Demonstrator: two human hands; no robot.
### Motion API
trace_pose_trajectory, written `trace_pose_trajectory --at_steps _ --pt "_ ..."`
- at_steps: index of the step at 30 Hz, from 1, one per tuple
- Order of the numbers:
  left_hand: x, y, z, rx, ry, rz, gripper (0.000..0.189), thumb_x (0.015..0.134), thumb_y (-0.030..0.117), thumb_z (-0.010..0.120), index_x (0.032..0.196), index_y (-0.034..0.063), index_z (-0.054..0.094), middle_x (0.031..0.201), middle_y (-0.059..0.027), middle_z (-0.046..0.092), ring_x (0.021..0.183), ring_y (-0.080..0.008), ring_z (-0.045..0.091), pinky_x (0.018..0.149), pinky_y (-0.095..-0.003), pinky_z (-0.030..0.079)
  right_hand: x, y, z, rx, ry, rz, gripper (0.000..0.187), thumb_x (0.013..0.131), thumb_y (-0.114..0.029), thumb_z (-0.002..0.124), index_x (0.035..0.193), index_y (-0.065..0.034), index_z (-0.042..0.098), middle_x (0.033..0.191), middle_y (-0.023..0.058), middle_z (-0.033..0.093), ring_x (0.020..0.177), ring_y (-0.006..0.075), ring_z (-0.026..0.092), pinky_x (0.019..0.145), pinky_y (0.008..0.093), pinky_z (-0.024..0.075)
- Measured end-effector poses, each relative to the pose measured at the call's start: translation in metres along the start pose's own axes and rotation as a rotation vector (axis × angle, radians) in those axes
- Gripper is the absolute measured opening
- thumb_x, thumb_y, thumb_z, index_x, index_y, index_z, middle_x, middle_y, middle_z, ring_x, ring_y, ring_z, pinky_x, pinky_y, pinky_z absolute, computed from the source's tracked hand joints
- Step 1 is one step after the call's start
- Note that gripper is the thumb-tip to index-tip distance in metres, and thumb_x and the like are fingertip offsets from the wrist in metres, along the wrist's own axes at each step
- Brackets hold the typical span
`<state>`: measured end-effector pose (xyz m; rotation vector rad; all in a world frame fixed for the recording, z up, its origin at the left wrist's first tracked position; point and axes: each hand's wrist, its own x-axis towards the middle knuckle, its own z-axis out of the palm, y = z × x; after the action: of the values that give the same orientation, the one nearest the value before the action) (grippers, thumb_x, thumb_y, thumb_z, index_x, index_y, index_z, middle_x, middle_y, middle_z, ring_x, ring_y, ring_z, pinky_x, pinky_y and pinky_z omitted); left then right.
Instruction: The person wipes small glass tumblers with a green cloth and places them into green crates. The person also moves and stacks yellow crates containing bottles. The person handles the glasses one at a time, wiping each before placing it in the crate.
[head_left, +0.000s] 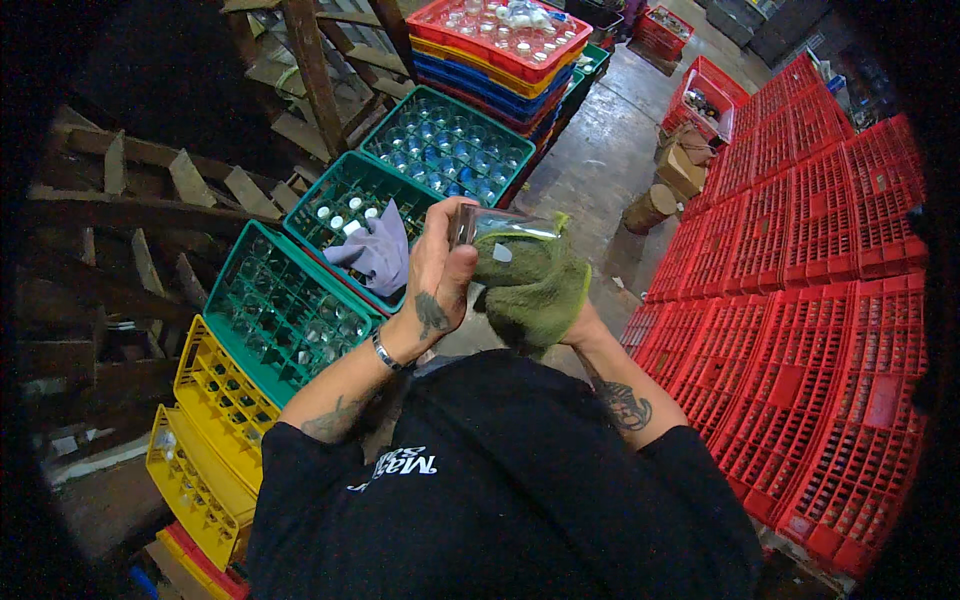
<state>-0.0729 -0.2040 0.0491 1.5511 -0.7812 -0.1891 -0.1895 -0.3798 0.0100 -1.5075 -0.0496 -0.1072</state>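
My left hand (441, 281) grips a clear drinking glass (510, 220) by its thick base, thumb on the near side. The glass lies tilted on its side in front of my chest, its mouth towards the right. A green cloth (536, 296) with a bright hem fills part of the glass and hangs below it. My right hand (579, 324) is mostly hidden under this cloth and holds it at the mouth. Left of the glass, a lilac cloth (381, 251) lies draped over a green divided crate (322, 180) that holds several white-topped items.
Another green crate (217, 300) holds glasses, and yellow crates (199, 375) stand nearer. Beyond is a crate with bluish glasses (450, 142), beside stacked trays (487, 71). Red crates (780, 322) form a wall on the right. Wooden racks (142, 157) stand left; a cardboard box (681, 169) sits on the floor.
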Motion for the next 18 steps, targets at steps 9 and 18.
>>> trace_pose_trajectory --at_steps 9,18 --pt "0.015 -0.007 -0.024 0.262 -0.019 0.53 0.106 0.069 0.085 0.064 0.131 0.0006 0.048 0.099 -0.016 0.06 0.078 -0.0283 0.062 0.068 -0.0368 0.049 0.007 -0.009 0.003 0.557 -0.008 0.108 0.065 0.077 -0.007 0.083 0.135 -0.0027 0.053 0.125 0.0093 0.065 0.109 0.0188 0.064 0.093 0.0375 0.0557" --pt "0.006 0.002 -0.047 0.286 -0.022 0.457 0.095 0.081 0.071 0.065 0.141 0.0014 0.038 0.109 -0.0164 0.056 0.09 -0.026 0.059 0.077 -0.0365 0.047 0.037 0.0 0.003 0.297 -0.118 -0.041 0.061 0.076 -0.01 0.085 0.131 -0.0029 0.058 0.122 0.008 0.067 0.109 0.0178 0.064 0.097 0.0358 0.0514"
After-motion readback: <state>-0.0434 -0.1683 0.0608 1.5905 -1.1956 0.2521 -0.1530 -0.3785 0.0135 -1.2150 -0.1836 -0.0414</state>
